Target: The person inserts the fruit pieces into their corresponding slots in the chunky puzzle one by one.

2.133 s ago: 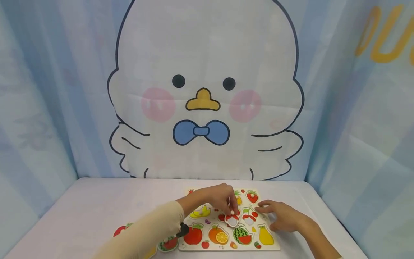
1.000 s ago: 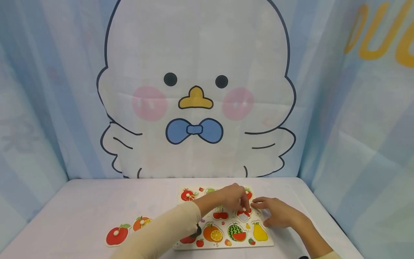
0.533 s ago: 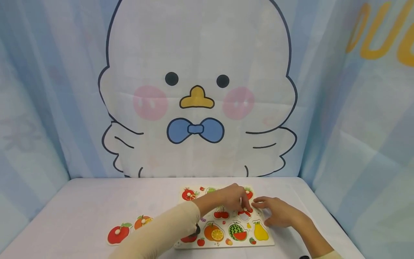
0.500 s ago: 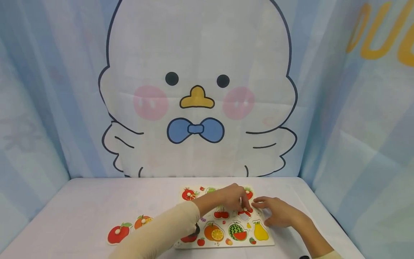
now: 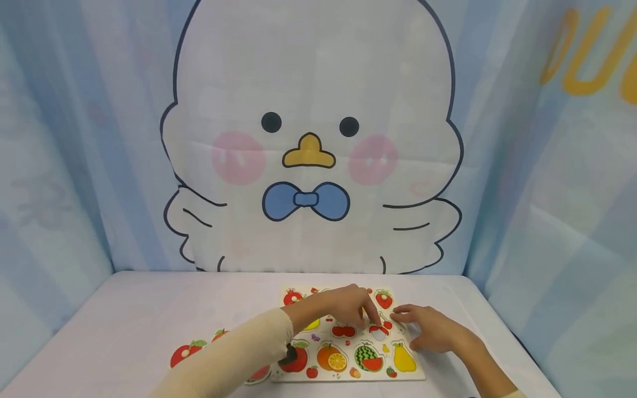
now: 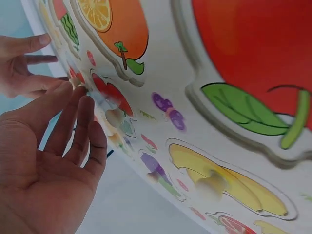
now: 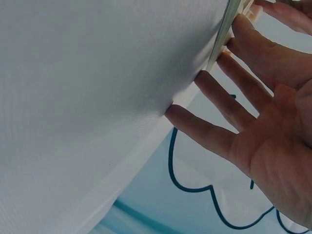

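Note:
My left hand [image 5: 350,307] reaches over a white fruit puzzle board [image 5: 320,380], its straight index fingertip on a red-and-white fruit puzzle piece [image 5: 378,333] near the right side. In the left wrist view its thumb and fingertips gather close by that piece's small knob. At the board's right edge lies my right hand [image 5: 432,327], fingers spread and relaxed. The right wrist view shows its thumb and fingertips against the board's edge and the white tabletop. A cherry piece [image 5: 343,331] sits just left of the red-and-white one.
Loose pieces with knobs, an apple [image 5: 184,354] and a partly hidden watermelon [image 5: 259,376], lie left of the board on the white table [image 5: 124,315]. The left sleeve [image 5: 224,354] covers others. A cartoon-printed curtain [image 5: 308,249] stands behind the table.
My left hand carried the red-and-white piece rightward from beside its slot into it. The knob between finger and thumb is now under the index finger, the thumb apart. My right hand stays by the board.

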{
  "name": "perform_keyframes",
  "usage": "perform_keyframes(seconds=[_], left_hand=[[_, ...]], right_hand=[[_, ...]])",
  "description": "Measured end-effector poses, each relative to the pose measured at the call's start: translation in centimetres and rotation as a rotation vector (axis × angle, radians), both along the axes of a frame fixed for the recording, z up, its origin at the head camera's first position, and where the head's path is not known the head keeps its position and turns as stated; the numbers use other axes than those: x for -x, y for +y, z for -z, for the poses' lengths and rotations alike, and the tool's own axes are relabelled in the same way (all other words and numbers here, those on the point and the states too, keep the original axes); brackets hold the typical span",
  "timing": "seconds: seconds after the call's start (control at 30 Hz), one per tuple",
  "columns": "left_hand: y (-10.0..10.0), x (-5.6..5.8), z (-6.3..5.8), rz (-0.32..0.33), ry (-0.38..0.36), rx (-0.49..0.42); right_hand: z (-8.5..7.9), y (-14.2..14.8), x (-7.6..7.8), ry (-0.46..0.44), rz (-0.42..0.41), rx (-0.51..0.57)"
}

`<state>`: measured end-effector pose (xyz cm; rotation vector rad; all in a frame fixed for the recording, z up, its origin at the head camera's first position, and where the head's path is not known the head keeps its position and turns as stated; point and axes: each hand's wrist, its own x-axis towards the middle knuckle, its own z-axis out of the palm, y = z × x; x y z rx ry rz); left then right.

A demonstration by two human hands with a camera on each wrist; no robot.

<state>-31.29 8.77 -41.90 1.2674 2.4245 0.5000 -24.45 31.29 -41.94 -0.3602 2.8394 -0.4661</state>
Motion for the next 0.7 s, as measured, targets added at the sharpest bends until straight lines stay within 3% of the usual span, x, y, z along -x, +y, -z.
perform_keyframes(seconds=[0.4,0.7], left_hand=[[-3.3,-1.4,-0.1,0.082,-0.001,-0.073],[-7.7,-1.8,-0.6,0.104,0.004,-0.118]], right_hand=[[0.0,-0.3,0.0,-0.015,0.010,-0.015],[-0.1,-0.5,0.0,-0.013,0.019,-0.017]])
